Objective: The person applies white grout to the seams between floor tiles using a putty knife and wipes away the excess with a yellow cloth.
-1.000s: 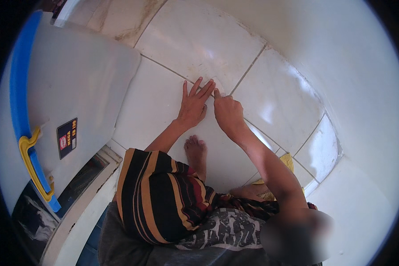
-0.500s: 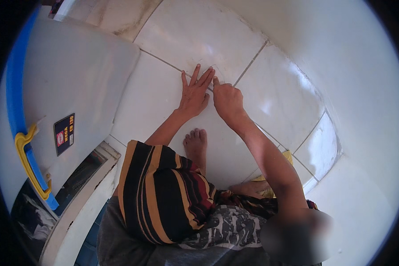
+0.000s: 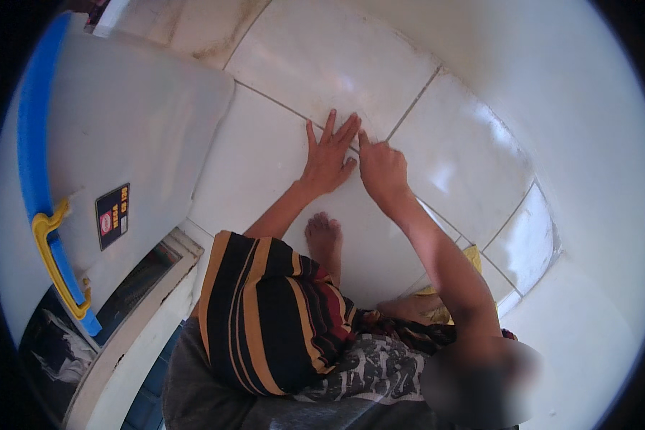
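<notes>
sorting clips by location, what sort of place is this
Likely a corner inside a home: tiled floor, a pale wall and a big plastic storage box with a blue lid and yellow latch.

prob. home rm: tiled flr (image 3: 265,150), bare foot (image 3: 324,240), plastic storage box (image 3: 140,132) w/ yellow clip (image 3: 48,256)

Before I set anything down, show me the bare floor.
Bare tile lies between the translucent box and the left hand, and between the right hand and the pale wall. It's crowded where the hands nearly meet, and beside the right forearm, near the yellow cloth and right foot.
</notes>
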Demonstrator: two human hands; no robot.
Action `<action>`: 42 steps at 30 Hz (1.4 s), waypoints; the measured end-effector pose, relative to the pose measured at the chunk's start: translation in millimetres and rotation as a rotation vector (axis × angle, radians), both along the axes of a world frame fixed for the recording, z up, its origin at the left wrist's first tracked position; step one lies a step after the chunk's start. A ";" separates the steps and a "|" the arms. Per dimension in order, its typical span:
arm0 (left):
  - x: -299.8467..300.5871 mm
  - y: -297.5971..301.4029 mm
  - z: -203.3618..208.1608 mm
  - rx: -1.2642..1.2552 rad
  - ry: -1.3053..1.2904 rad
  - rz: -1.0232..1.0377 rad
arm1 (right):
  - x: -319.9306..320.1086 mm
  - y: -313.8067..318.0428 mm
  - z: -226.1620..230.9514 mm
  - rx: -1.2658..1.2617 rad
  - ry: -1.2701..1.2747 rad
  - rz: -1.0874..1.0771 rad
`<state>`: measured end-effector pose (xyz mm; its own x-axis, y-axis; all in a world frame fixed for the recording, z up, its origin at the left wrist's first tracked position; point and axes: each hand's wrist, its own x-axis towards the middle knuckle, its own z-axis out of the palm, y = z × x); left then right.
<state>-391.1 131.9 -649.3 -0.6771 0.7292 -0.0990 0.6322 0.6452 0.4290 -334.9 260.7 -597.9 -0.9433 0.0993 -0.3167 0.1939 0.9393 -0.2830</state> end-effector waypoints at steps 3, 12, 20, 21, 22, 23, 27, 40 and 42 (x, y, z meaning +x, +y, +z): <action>1.7 4.8 -3.4 0.013 -0.008 0.018 | -5.7 8.2 -6.8 0.024 0.121 0.065; 0.7 3.6 -0.8 0.018 -0.026 0.027 | -3.2 10.0 -3.9 0.030 0.100 0.060; -3.4 1.9 -2.8 0.023 -0.037 0.018 | -14.9 11.0 -4.3 0.028 0.125 0.096; -5.3 2.9 -4.5 0.013 -0.010 0.047 | -10.9 12.6 -4.2 0.032 0.123 0.099; -3.7 6.3 -3.4 -0.008 -0.044 0.055 | -8.6 14.9 -4.2 0.024 0.110 0.090; 2.2 6.0 -2.1 -0.011 -0.038 0.057 | -6.7 14.1 -2.2 0.011 0.101 0.079; 13.9 -0.8 1.3 0.043 -0.104 0.023 | 3.0 9.6 4.4 0.005 -0.010 0.066; -3.8 -13.0 1.8 0.003 -0.043 0.017 | -14.5 -5.0 1.0 -0.050 -0.020 0.065; -15.7 -6.8 2.2 -0.001 -0.031 0.039 | -28.1 -1.0 -7.3 -0.067 0.063 0.048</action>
<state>-406.8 125.1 -647.1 -0.7015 0.7023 -0.1211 0.5930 0.6694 0.4475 -363.0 259.7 -605.2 -0.9647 0.0345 -0.2612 0.1295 0.9255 -0.3558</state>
